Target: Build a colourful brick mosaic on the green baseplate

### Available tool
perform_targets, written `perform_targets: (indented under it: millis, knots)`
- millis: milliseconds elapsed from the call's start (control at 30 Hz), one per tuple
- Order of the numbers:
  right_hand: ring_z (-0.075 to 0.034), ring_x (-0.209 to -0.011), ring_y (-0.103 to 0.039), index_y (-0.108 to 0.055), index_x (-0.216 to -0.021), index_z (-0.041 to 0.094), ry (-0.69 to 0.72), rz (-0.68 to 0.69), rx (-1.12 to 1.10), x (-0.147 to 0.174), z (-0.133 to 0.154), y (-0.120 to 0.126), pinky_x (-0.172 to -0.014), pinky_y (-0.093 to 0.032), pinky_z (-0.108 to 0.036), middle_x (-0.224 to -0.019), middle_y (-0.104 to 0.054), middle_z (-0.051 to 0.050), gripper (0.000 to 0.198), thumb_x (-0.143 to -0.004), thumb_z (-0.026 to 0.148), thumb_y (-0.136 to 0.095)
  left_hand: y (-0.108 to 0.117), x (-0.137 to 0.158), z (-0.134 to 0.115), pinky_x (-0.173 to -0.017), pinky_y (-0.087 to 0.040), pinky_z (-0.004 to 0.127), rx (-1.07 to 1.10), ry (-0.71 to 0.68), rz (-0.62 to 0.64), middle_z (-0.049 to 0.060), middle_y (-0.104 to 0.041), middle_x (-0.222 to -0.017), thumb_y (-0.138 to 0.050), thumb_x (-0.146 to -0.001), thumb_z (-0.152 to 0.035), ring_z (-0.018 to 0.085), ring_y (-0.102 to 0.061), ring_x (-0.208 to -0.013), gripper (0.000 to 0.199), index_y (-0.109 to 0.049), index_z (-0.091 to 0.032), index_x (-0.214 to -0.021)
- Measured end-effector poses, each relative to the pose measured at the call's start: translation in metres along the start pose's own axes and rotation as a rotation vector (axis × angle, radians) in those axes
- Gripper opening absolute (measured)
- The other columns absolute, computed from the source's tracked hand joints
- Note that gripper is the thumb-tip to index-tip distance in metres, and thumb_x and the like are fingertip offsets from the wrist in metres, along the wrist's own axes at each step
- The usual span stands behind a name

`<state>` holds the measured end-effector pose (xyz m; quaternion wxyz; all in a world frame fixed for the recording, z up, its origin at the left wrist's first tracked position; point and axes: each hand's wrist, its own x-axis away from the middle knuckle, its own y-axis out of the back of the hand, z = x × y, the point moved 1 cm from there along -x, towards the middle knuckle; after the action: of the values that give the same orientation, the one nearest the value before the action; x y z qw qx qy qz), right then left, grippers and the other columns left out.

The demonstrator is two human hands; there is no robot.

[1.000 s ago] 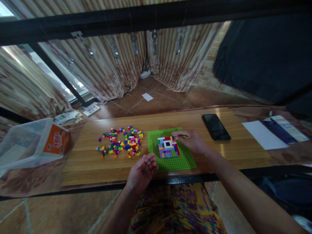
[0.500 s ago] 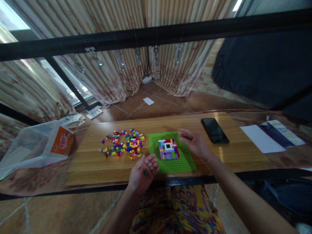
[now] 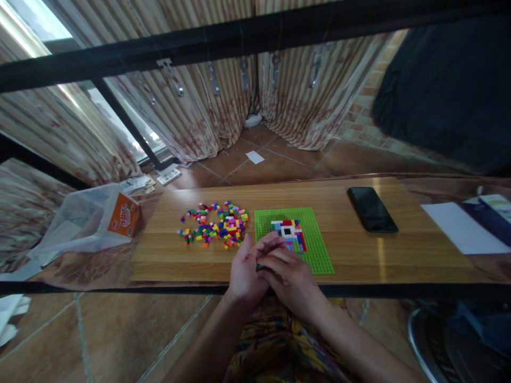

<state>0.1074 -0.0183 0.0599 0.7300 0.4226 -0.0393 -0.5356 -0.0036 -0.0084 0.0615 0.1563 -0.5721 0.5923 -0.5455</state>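
My left hand (image 3: 246, 274) is cupped palm up at the table's near edge, with a small green toy brick (image 3: 259, 266) in it. My right hand (image 3: 289, 274) reaches into that palm, its fingers bent together on the brick. Its fingertips partly cover the brick, so I cannot tell if more bricks lie there. Just beyond both hands is a green studded baseplate (image 3: 319, 250). A multicoloured square of bricks (image 3: 296, 232), with a white ring around a black middle, is built on it. The hands hide its near left part.
Loose coloured bricks (image 3: 231, 226) lie heaped on the wooden board (image 3: 167, 266) left of the baseplate. A black phone (image 3: 372, 209) rests to the right, with white paper (image 3: 465, 227) farther over. At the far left stands a clear plastic bin (image 3: 85, 218) with an orange label.
My right hand has moved from above the baseplate's right side to my left palm, and its fingers now meet the green brick there. The view has shifted slightly.
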Motion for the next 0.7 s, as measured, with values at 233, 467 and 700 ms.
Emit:
perform_targets:
  millis: [233, 467, 700]
  knots:
    - [-0.017, -0.086, -0.065, -0.067, -0.094, 0.024, -0.153, -0.059, -0.149, 0.006, -0.006, 0.014, -0.076, -0.053, -0.03, -0.091, -0.07, -0.003, 0.014, -0.09, 0.02, -0.054, 0.0, 0.001, 0.004, -0.096, -0.043, 0.031, -0.043, -0.13, -0.05, 0.012, -0.068, -0.099, -0.044, -0.092, -0.042, 0.02, -0.062, -0.097, 0.041, -0.069, -0.01, -0.099]
    - [-0.021, -0.083, -0.068, -0.072, -0.092, 0.021, -0.507, -0.347, -0.159, 0.015, -0.076, 0.051, -0.074, -0.054, -0.035, -0.091, -0.073, -0.006, 0.022, -0.082, 0.039, -0.063, 0.024, -0.014, 0.009, -0.089, -0.042, 0.025, -0.407, -0.441, -0.251, 0.004, -0.069, -0.1, -0.069, -0.077, -0.015, 0.016, -0.059, -0.097, 0.014, -0.071, -0.018, -0.091]
    - [-0.023, -0.084, -0.068, -0.073, -0.095, 0.018, -0.458, -0.297, 0.034, -0.003, -0.101, 0.046, -0.078, -0.052, -0.037, -0.093, -0.073, -0.009, 0.027, -0.085, 0.032, -0.052, 0.055, -0.031, 0.022, -0.094, -0.044, 0.035, -1.107, -0.672, -0.158, 0.008, -0.06, -0.118, -0.068, -0.076, -0.021, 0.022, -0.056, -0.107, 0.044, -0.058, -0.021, -0.118]
